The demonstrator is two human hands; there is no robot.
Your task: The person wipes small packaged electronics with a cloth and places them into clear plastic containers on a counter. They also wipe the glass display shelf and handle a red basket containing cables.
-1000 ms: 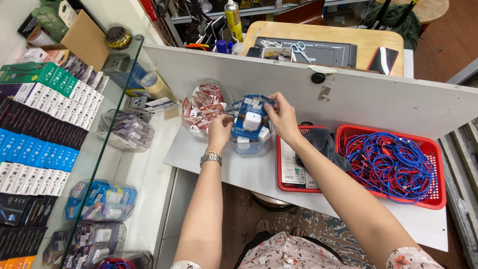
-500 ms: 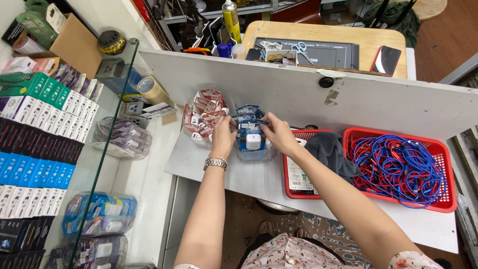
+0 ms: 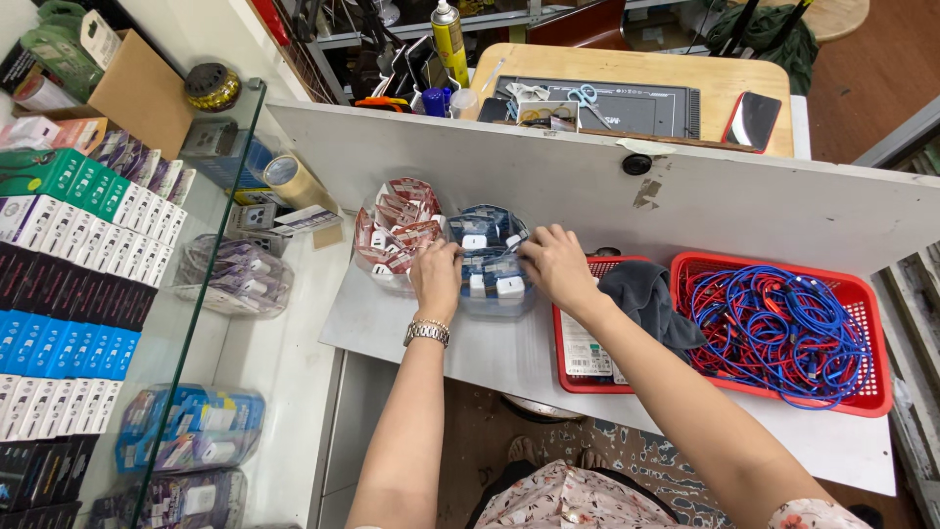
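My left hand [image 3: 437, 277], with a metal watch on its wrist, grips the left side of a clear round tub [image 3: 493, 263] filled with small blue-packaged white chargers. On the tub's right rim rests my right hand [image 3: 555, 266], fingers curled over it. The tub stands on the white counter [image 3: 470, 353] against the upright white board [image 3: 685, 201]. Right beside it on the left, touching it, stands a second clear tub [image 3: 394, 231] of red-packaged items.
Two red baskets lie to the right: one [image 3: 578, 377] with a dark cloth [image 3: 641, 294], one [image 3: 862, 323] full of red and blue cables. A glass showcase [image 3: 127, 323] with boxed goods stands left. Behind the board is a wooden bench [image 3: 627, 69] with tools and a phone [image 3: 751, 120].
Both hands have carried the blue tub back and to the left and set it down next to the red tub by the board.
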